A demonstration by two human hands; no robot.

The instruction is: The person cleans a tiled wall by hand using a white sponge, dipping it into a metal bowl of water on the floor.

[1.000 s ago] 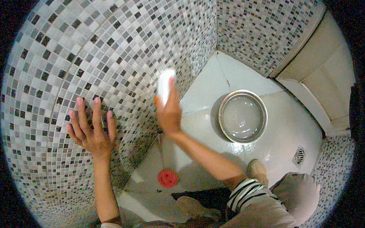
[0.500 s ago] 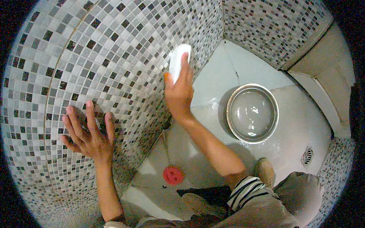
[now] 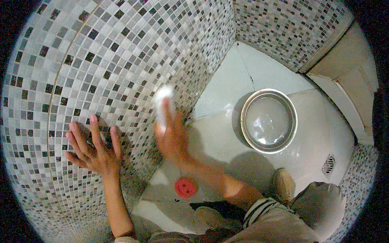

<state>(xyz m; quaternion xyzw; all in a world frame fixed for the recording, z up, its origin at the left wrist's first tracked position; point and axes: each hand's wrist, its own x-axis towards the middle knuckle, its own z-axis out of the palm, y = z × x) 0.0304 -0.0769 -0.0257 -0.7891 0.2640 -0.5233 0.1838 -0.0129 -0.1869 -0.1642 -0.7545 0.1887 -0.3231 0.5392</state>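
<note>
My right hand (image 3: 172, 139), smeared by motion, grips a white oblong scrubber (image 3: 164, 95) and holds it against the mosaic-tiled wall (image 3: 133, 52). The scrubber's wall-side face is hidden. Further left, my left hand (image 3: 97, 152) rests on the same wall with its fingers spread and nothing held. On the floor below my right forearm lies a round red sponge (image 3: 186, 187) with a smiling face cut into it.
A round metal basin (image 3: 243, 121) holding cloudy water stands on the pale floor (image 3: 214, 87) to the right. Beyond it are a floor drain (image 3: 329, 164) and a beige door (image 3: 344, 69). My shoe (image 3: 284, 182) is planted near the basin.
My right hand has swept the scrubber down and to the left along the wall, toward my left hand. The left hand stays in nearly the same place.
</note>
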